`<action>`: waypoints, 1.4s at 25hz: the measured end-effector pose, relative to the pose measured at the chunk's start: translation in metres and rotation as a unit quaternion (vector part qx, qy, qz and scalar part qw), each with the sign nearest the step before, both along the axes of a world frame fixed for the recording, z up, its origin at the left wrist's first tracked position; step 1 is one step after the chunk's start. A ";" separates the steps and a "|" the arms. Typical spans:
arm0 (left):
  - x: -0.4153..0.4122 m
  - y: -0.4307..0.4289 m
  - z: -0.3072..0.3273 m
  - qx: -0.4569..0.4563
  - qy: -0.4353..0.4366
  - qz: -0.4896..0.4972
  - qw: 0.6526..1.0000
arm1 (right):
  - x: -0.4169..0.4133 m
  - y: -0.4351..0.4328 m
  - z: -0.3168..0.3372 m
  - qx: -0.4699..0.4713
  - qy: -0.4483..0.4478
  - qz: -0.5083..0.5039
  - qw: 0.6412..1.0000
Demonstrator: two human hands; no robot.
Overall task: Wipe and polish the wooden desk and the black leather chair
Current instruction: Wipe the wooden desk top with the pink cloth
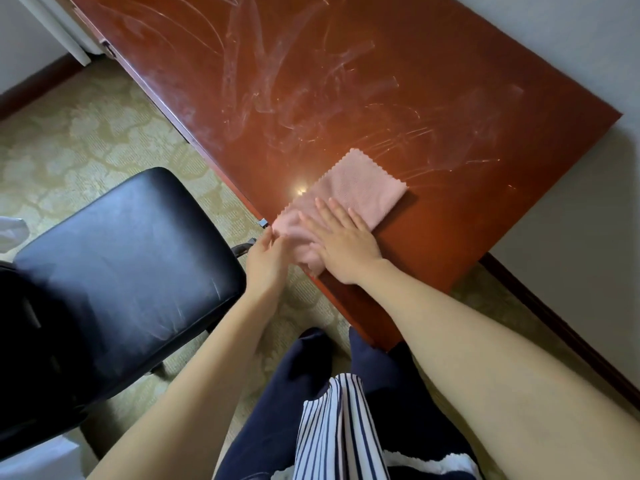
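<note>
A folded pink cloth point(363, 188) lies on the red-brown wooden desk point(311, 81), near its front edge. My right hand point(343, 244) presses flat on the cloth's near part, fingers straight. At the desk edge my left hand point(266, 254) touches the cloth's left corner, fingers loosely bent; whether it pinches the cloth is unclear. The desk top shows pale smear streaks across its middle. The black leather chair point(121, 265) stands to the left of my arms, seat facing up.
Patterned green carpet point(86, 140) covers the floor between chair and desk. White walls point(571, 220) with a dark baseboard run along the desk's right side. A white cabinet point(65, 32) stands at the far left. My legs are below, close to the desk corner.
</note>
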State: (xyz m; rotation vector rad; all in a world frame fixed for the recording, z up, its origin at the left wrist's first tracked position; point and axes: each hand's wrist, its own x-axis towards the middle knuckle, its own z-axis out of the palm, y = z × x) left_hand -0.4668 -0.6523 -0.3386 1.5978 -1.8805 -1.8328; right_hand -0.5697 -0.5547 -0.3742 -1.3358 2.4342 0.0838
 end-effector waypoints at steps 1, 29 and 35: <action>-0.003 -0.003 0.002 -0.008 0.004 -0.009 1.000 | 0.001 -0.008 -0.002 -0.003 0.001 -0.026 1.000; -0.107 0.122 -0.016 -0.272 -0.188 -0.229 0.915 | -0.192 0.168 -0.005 -0.010 0.047 -0.234 0.971; -0.102 0.126 -0.019 -0.284 -0.268 -0.235 0.890 | -0.108 0.155 -0.016 -0.129 0.041 -0.033 0.990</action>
